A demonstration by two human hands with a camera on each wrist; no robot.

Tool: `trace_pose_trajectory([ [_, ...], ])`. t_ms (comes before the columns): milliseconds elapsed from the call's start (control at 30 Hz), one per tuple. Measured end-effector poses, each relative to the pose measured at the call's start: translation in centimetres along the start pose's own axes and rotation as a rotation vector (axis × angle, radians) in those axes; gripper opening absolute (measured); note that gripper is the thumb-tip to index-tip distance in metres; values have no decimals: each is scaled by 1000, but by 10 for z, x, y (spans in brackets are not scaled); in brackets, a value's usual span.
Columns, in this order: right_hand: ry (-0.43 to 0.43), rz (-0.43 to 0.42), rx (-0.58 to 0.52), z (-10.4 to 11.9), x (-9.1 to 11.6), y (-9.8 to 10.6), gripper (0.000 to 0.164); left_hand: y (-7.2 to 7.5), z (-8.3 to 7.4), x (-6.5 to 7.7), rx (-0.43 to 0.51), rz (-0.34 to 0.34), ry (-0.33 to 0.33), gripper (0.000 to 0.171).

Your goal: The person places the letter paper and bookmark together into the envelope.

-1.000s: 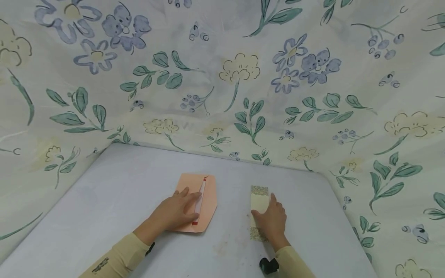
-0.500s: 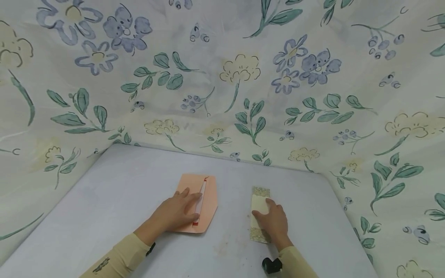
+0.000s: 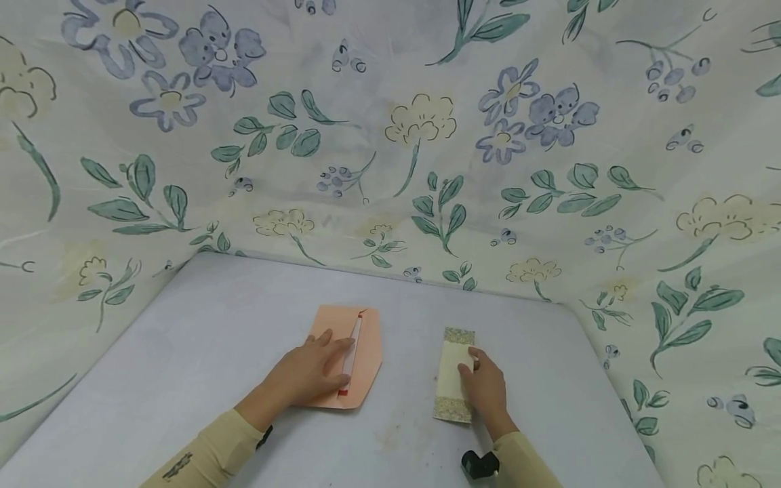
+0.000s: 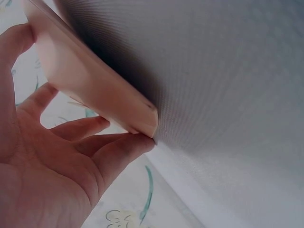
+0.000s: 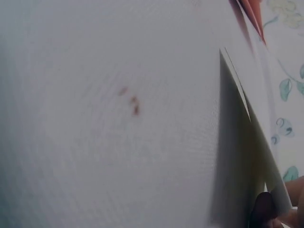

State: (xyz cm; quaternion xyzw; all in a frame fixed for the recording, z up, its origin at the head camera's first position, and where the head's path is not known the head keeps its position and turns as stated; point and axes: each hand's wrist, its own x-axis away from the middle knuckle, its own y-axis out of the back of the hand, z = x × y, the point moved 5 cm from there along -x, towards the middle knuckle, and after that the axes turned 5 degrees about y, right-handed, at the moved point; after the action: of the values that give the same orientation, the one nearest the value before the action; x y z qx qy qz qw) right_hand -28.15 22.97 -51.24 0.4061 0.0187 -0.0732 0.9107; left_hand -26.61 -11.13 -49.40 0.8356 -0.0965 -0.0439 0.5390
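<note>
A peach paper envelope point(image 3: 370, 359) lies on the white table, bearing a narrow white strip point(image 3: 358, 328) with red ends. My left hand point(image 3: 311, 369) rests over it, fingers spread and partly covering the strip. Fingertips point(image 4: 142, 141) touch the envelope's face in the left wrist view. To the right is a slim cream card point(image 3: 454, 369) with speckled green-gold bands at both ends. My right hand point(image 3: 488, 393) pinches its right edge, thumb on top. In the right wrist view, the card point(image 5: 251, 123) stands tilted off the table, with fingertips at its lower corner.
The white tabletop point(image 3: 256, 291) carries faint brownish smudges between the two papers. Small brown specks point(image 5: 136, 109) show up close in the right wrist view. A floral cloth point(image 3: 366, 224) hangs behind and around the table. A black device point(image 3: 478, 465) sits at my right wrist.
My right hand has shifted slightly right, its thumb now nearer the card's right edge. The card has turned a little, its near end swinging left. My left hand has stayed put.
</note>
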Motion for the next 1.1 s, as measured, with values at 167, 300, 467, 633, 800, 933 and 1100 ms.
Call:
trace_pose_trajectory([
  [167, 6, -38, -69, 1, 1, 0, 42, 1, 0, 1, 1, 2, 3, 69],
  [300, 9, -53, -89, 2, 0, -1, 41, 2, -1, 1, 8, 4, 7, 69],
  [467, 4, -60, -102, 3, -1, -3, 43, 1, -1, 1, 8, 2, 5, 69],
  [633, 12, -73, -108, 8, -3, -5, 43, 1, -1, 1, 6, 0, 5, 69],
  [800, 1, -69, -130, 13, -3, -9, 44, 1, -1, 1, 8, -1, 5, 69],
  [933, -3, -67, -144, 14, -3, -12, 44, 2, -2, 2, 10, 0, 8, 69],
  [1100, 3, -75, -146, 19, -4, -16, 44, 2, -2, 3, 14, 5, 11, 69],
])
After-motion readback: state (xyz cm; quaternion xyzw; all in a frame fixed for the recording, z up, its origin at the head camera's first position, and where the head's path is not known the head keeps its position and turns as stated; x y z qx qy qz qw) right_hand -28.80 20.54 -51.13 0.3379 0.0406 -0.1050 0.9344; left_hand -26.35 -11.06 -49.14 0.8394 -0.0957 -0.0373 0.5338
